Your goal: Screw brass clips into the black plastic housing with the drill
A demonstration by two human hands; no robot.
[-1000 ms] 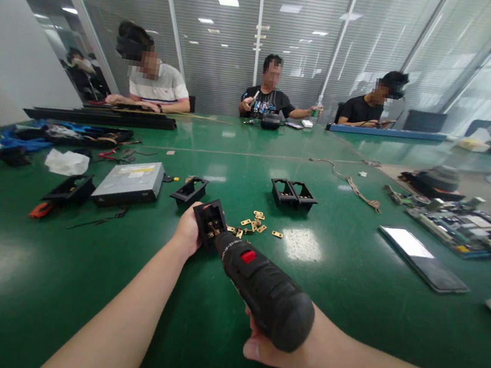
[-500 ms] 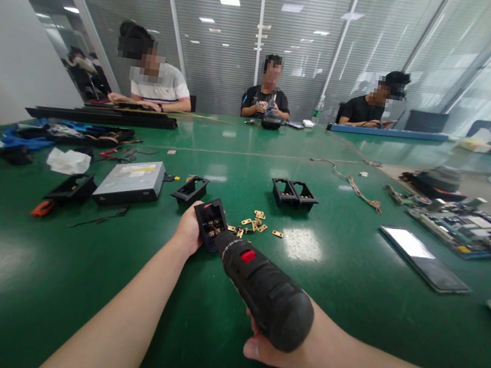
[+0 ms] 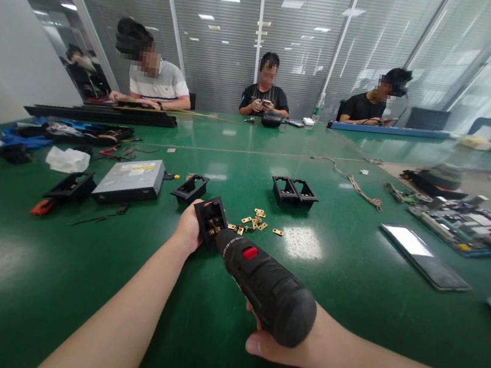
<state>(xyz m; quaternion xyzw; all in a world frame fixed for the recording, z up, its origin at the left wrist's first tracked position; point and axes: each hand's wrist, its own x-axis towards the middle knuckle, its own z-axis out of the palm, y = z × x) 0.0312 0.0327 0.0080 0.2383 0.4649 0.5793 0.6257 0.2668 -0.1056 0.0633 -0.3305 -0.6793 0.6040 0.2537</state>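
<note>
My left hand [image 3: 189, 228] grips a black plastic frame [image 3: 210, 211] by its left side, tilted so that brass-coloured parts show inside. A black cordless drill [image 3: 265, 285] with a red switch is in my right hand [image 3: 280, 349], which is wrapped round its handle. The drill's nose points into the frame's opening; its tip is hidden there. Just beyond lie several small brass plates [image 3: 260, 220] with holes. Another black frame [image 3: 190, 189] sits to the left of the held one, and a pair of black frames [image 3: 294, 192] stands farther back on the right.
On the green table [image 3: 74, 281] are a silver disc drive [image 3: 130, 180], an orange-and-black tool [image 3: 42, 207], crumpled tissue [image 3: 68, 160] and cables at left. At right lie a phone [image 3: 423, 258], a circuit board [image 3: 474, 227] and a cord [image 3: 360, 189]. Several people sit across the table.
Both hands, the frame and the drill stay almost in place, the drill shifting very slightly. Across the table, the middle person's hands have moved a little.
</note>
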